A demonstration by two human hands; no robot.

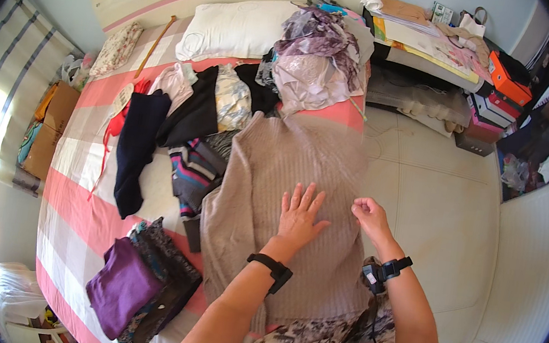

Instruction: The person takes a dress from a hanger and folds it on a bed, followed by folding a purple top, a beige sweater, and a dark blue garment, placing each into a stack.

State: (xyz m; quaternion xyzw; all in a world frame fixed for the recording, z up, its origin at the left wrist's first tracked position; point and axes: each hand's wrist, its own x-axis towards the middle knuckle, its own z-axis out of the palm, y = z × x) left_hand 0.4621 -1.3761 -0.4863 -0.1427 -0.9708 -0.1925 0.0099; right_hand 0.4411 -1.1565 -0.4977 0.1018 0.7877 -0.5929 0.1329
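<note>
A beige ribbed knit sweater (305,175) lies spread over the near right side of the bed. On its middle rests my left hand (301,216), palm down with the fingers apart. My right hand (371,218) is at the sweater's right edge, its fingers curled; whether they pinch the knit cannot be told. Left of the sweater lie a striped knit garment (194,172), a dark navy garment (136,149) and a black garment (192,110). A folded purple garment (124,287) lies on a stack of dark folded clothes (169,272) nearer to me.
A white pillow (235,28) and a heap of purple and pink clothes (319,58) lie by the headboard, with a wooden stick (156,46) further left. Right of the bed are a tiled floor (435,201), a loaded bedside unit (423,46) and stacked shoe boxes (498,106).
</note>
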